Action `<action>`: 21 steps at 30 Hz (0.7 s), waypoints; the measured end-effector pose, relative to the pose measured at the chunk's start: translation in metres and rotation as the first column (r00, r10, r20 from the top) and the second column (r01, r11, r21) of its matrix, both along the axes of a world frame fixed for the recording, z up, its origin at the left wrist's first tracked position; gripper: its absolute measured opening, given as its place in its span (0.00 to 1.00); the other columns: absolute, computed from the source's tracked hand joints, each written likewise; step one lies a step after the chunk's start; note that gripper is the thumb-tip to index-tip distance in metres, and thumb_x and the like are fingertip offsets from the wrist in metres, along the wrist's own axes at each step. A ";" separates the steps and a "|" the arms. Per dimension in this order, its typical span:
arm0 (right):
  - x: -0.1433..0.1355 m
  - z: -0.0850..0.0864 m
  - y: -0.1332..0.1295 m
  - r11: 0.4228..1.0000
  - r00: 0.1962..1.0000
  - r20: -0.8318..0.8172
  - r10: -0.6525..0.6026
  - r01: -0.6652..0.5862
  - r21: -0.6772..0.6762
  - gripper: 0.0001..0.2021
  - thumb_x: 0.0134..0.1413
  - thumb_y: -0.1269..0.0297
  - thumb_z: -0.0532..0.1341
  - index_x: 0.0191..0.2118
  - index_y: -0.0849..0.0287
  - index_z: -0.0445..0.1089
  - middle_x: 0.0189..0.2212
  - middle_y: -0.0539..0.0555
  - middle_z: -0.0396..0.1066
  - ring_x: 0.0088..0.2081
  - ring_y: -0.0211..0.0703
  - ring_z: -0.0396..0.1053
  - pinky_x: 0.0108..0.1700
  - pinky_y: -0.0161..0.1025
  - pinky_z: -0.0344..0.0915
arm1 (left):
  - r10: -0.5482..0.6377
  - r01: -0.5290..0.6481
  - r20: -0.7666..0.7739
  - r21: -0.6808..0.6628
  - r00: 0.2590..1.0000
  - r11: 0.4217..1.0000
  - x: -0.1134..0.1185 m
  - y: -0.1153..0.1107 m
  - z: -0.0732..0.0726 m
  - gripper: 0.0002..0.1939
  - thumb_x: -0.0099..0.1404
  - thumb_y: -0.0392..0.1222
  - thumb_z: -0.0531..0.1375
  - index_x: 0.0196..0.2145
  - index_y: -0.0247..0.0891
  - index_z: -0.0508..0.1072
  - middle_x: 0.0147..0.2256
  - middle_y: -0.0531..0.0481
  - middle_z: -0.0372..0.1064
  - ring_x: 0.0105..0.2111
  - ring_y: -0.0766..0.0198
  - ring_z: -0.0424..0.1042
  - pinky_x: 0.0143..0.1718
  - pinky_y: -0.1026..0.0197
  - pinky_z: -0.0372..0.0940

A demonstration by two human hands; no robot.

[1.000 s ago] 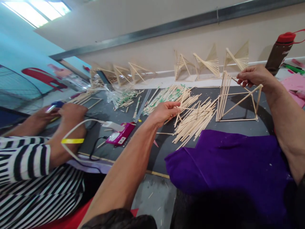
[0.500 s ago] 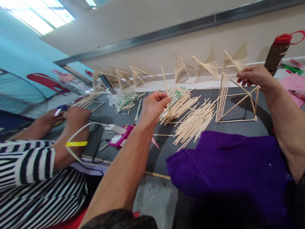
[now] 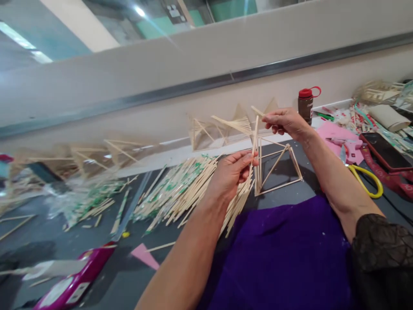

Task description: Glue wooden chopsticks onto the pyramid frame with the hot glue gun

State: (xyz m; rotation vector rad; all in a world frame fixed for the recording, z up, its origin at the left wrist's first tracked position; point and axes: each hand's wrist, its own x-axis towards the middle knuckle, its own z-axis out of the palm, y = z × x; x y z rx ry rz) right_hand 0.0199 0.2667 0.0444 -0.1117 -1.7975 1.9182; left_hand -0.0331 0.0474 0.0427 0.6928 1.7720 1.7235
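My left hand (image 3: 234, 172) pinches a thin wooden stick (image 3: 256, 135) between thumb and fingers, holding it roughly upright. Right behind it stands an open frame of glued sticks (image 3: 280, 186), with several sticks fanned along its left side. Whether the held stick touches that frame I cannot tell. My right hand (image 3: 284, 122) is above the frame, thumb and fingers pressed together; what they hold, if anything, is unclear against the stick model behind. Under my left wrist lies a pile of loose sticks (image 3: 193, 189), partly hidden by my arm.
Finished twisted stick models (image 3: 234, 125) line the wall. A dark bottle with a red cap (image 3: 305, 105) stands behind my right hand. Yellow-handled scissors (image 3: 371, 185) and a phone (image 3: 387, 148) lie at right. Purple cloth (image 3: 284, 258) covers the front; a magenta power strip (image 3: 77, 275) is at lower left.
My view has swung right, and the co-worker's arms have left the picture. My left hand has brought its stick over to the frame's left side, close to my right hand.
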 end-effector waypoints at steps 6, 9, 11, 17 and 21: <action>-0.001 0.009 -0.011 0.999 1.000 -0.004 0.029 -0.029 -0.038 0.08 0.54 0.63 0.69 0.31 0.63 0.73 0.25 0.52 0.73 0.22 0.29 0.64 0.19 0.29 0.51 | -0.027 0.027 -0.008 -0.019 1.000 0.999 0.001 0.014 -0.002 0.20 0.42 0.48 0.73 0.32 0.33 0.79 0.24 0.52 0.72 0.14 0.78 0.53 0.16 0.68 0.37; 0.000 0.012 -0.016 0.998 1.000 0.006 -0.016 0.016 -0.068 0.09 0.55 0.64 0.69 0.32 0.62 0.72 0.26 0.51 0.73 0.23 0.29 0.64 0.20 0.29 0.51 | -0.023 0.022 -0.010 -0.023 1.000 0.999 0.004 0.015 -0.005 0.20 0.43 0.48 0.73 0.32 0.34 0.79 0.24 0.52 0.72 0.14 0.77 0.52 0.16 0.68 0.38; 0.001 0.013 -0.017 0.998 0.999 0.013 -0.030 0.031 -0.059 0.09 0.54 0.65 0.69 0.31 0.63 0.70 0.25 0.51 0.72 0.23 0.29 0.65 0.20 0.29 0.50 | -0.015 0.015 -0.011 -0.033 1.000 0.999 0.006 0.012 -0.009 0.19 0.44 0.48 0.72 0.31 0.34 0.79 0.23 0.51 0.73 0.14 0.77 0.53 0.16 0.67 0.39; 0.001 0.010 -0.005 0.990 0.992 0.047 -0.118 0.121 -0.074 0.09 0.56 0.69 0.68 0.28 0.61 0.68 0.24 0.50 0.71 0.22 0.30 0.65 0.20 0.29 0.50 | -0.008 0.014 0.043 -0.137 0.999 0.991 0.009 -0.017 -0.031 0.17 0.46 0.48 0.71 0.31 0.35 0.78 0.23 0.50 0.73 0.15 0.75 0.54 0.16 0.67 0.40; -0.003 0.002 -0.002 0.988 0.987 0.095 -0.127 0.135 -0.074 0.08 0.57 0.71 0.66 0.28 0.61 0.69 0.24 0.51 0.72 0.23 0.31 0.65 0.20 0.31 0.50 | 0.032 -0.006 0.144 -0.178 0.989 0.984 0.009 -0.036 -0.049 0.18 0.43 0.46 0.72 0.31 0.35 0.77 0.23 0.49 0.74 0.16 0.74 0.57 0.16 0.68 0.44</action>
